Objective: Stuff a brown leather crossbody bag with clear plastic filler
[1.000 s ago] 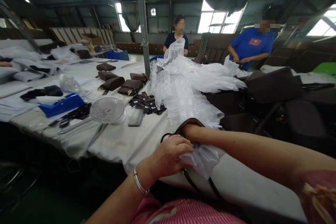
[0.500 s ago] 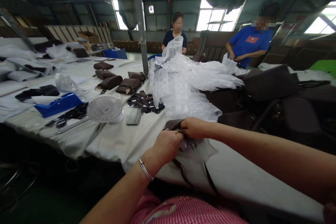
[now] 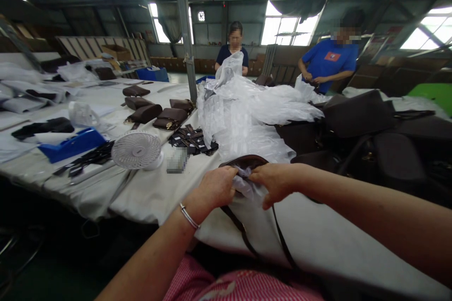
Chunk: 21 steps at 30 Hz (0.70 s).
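My left hand [image 3: 216, 188] and my right hand [image 3: 273, 182] meet at the near edge of the white-covered table [image 3: 165, 193]. Both grip a crumpled clear plastic wrap [image 3: 245, 184] bunched around a brown bag handle [image 3: 247, 160]. Two thin dark straps [image 3: 243, 233] run from under the hands down toward my lap. A silver bangle sits on my left wrist. The rest of the bag is hidden under the hands and the white cloth.
A heap of clear plastic bags [image 3: 247, 113] lies just behind my hands. A small white fan [image 3: 137, 150], black tags [image 3: 192, 140], brown purses [image 3: 165, 116] and a blue tape holder [image 3: 72, 145] lie left. Dark bags [image 3: 363, 117] fill the right. Two people stand at the far end.
My right hand has drawn back toward me and now pinches the plastic from the right. The brown handle shows above the hands. The view shifted slightly.
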Available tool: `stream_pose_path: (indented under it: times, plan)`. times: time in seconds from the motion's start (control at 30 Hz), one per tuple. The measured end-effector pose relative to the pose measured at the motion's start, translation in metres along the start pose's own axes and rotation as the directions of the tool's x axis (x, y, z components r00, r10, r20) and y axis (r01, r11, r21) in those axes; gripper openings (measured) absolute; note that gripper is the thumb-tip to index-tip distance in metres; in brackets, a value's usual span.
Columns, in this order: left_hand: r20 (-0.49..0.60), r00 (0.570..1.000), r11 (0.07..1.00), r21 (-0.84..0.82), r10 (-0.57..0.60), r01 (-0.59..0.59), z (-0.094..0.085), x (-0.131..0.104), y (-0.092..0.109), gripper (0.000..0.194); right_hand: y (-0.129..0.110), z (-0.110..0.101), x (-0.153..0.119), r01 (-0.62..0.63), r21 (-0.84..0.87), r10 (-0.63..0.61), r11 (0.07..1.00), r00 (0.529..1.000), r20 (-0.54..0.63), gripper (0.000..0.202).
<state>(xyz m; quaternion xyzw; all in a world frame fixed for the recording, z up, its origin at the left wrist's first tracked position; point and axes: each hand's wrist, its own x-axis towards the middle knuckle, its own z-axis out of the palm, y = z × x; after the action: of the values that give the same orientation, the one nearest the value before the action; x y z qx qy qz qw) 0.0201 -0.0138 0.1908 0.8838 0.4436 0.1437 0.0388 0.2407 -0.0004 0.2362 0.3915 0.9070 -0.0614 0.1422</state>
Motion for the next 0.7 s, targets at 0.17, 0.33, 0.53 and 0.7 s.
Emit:
stream_pose_path:
  times: [0.17,0.33,0.53,0.7]
  plan:
    - [0.013,0.995,0.995,0.002,0.096,-0.096,-0.006,0.003,-0.006,0.039,0.002,0.018,0.018,0.019,-0.227,-0.024,0.974,1.000,-0.018,0.073]
    - [0.013,0.990,0.979,0.144,0.144,-0.144,0.010,0.018,-0.018,0.042,0.002,0.027,0.030,-0.036,-0.281,0.006,0.959,0.994,-0.108,0.056]
    - [-0.013,0.985,0.964,0.210,0.171,-0.165,0.003,0.011,-0.019,0.013,-0.009,0.011,0.017,-0.021,-0.245,-0.005,0.969,0.994,-0.107,0.049]
    - [0.018,0.979,0.976,0.080,0.201,-0.202,-0.014,-0.030,-0.004,0.009,-0.035,0.010,-0.020,0.045,-0.133,-0.054,0.990,0.996,-0.066,0.043]
